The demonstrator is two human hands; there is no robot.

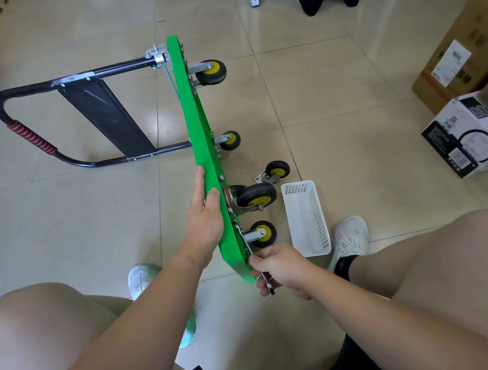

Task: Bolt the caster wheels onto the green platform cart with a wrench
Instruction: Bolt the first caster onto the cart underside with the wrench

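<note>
1. I am standing the green platform cart on its long edge on the floor. Its handle is lying flat, out to the left of my left hand, so the underside is facing my right hand and the bolts are within reach.
2. My left hand is clasping the deck's upper rim, palm on the top face and thumb hooked over the edge. It is bracing the deck against the wrench's push (it would tip otherwise, I judge).
3. My right hand is closing in a fist round the wrench. The wrench head is hidden against the underside, just by the nearest caster, and I judge I am tightening that caster's plate bolt.
4. Three more casters are sticking out beyond my right hand, and a loose caster is lying on the floor past them.
5. A white basket is sitting just right of my right hand, handy for hardware, though I cannot tell what it holds.
</note>
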